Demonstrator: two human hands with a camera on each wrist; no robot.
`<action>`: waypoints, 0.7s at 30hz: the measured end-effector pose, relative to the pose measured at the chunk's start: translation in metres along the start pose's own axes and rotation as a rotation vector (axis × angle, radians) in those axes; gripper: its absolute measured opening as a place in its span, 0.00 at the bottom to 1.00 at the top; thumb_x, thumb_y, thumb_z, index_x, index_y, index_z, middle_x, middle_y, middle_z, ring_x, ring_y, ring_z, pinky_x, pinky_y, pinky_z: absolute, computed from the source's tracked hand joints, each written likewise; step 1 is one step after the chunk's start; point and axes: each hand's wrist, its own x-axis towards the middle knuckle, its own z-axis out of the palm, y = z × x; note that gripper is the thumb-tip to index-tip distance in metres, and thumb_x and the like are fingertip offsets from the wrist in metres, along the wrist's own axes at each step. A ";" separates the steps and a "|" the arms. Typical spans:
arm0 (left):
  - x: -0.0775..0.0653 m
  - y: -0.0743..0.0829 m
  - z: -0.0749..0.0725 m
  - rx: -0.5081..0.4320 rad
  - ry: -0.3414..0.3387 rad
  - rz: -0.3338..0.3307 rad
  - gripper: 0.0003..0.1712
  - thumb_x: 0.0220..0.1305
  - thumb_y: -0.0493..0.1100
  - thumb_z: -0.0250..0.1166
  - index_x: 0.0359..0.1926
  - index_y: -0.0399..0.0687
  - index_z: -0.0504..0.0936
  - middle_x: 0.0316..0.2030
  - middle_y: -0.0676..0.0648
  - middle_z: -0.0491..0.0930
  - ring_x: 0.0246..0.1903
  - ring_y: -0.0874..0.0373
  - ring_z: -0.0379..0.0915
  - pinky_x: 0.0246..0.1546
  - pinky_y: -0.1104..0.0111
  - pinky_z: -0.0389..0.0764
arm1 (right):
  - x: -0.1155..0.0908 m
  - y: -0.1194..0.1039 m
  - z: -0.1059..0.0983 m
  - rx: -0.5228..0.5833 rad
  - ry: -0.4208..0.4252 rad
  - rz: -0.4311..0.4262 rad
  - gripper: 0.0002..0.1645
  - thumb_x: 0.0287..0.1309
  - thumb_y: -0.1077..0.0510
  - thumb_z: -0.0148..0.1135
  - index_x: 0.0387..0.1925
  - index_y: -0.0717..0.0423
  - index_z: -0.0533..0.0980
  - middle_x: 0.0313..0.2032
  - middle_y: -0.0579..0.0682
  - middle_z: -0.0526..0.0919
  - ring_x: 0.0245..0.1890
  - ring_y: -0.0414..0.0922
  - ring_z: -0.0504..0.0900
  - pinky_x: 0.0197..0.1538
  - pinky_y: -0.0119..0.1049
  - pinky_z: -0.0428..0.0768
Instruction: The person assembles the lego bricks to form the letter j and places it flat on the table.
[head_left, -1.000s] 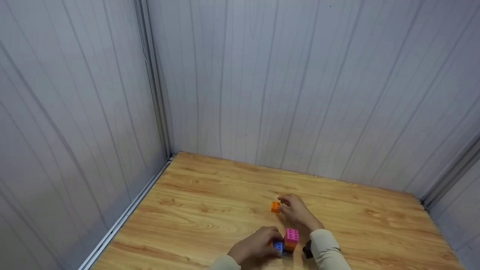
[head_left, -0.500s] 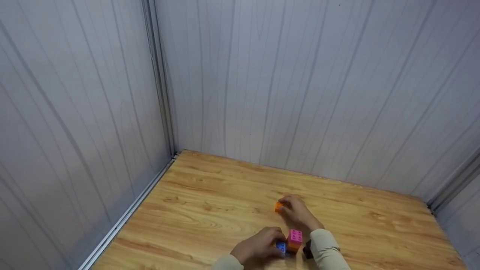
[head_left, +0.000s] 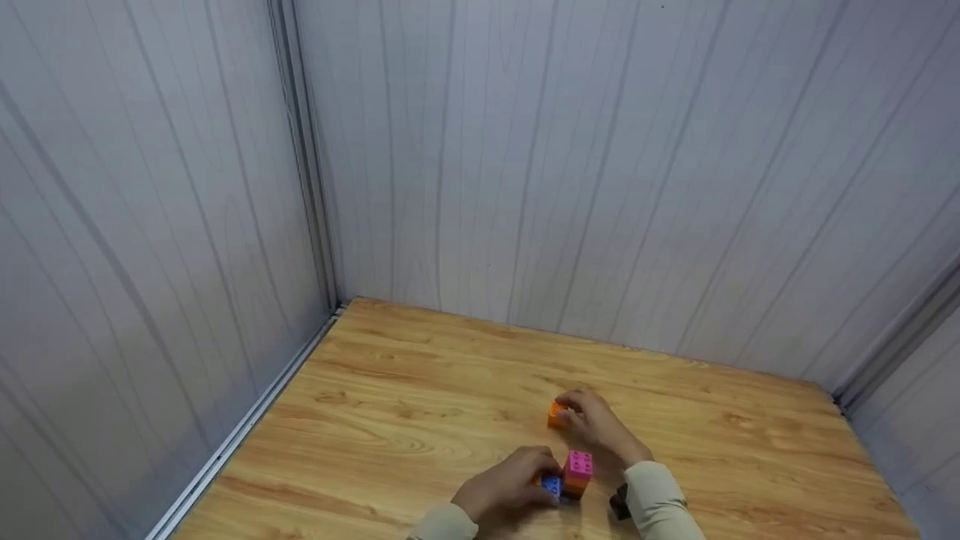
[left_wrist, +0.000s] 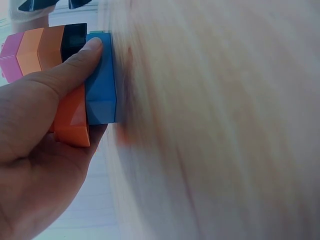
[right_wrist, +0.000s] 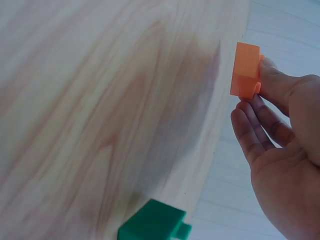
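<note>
Head view: I observe a person working over a wood-grained surface between pale panelled walls. The left hand grips a rectangular blue plastic block, its round studs showing. Right beside it stands an upright stack capped by a glossy pink plastic block. Farther out on the surface, the right hand pinches a small studded orange plastic block, apart from the stack.

Left wrist view: beneath the pink I count a pale orange block, a deeper orange block and a black block, sides smooth and faces flush. The thumb lies over the blue block, which sits nearest the surface; an orange-red block adjoins it. The other fingers are largely hidden.

Right wrist view: the held orange block is matt-looking, sharp-edged, studs toward the palm. Whether it is lifted I cannot tell. A green block is cut off by the lower edge; its attachment is unclear.

Finding: the assembly appears well advanced; the orange block in the right hand is not yet joined.
</note>
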 end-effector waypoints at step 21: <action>0.001 -0.001 0.001 -0.030 0.012 0.002 0.19 0.64 0.49 0.72 0.53 0.46 0.86 0.47 0.52 0.84 0.46 0.69 0.76 0.51 0.75 0.78 | -0.047 -0.017 -0.022 0.021 0.086 -0.062 0.19 0.74 0.54 0.57 0.58 0.60 0.80 0.52 0.52 0.83 0.50 0.51 0.81 0.55 0.47 0.82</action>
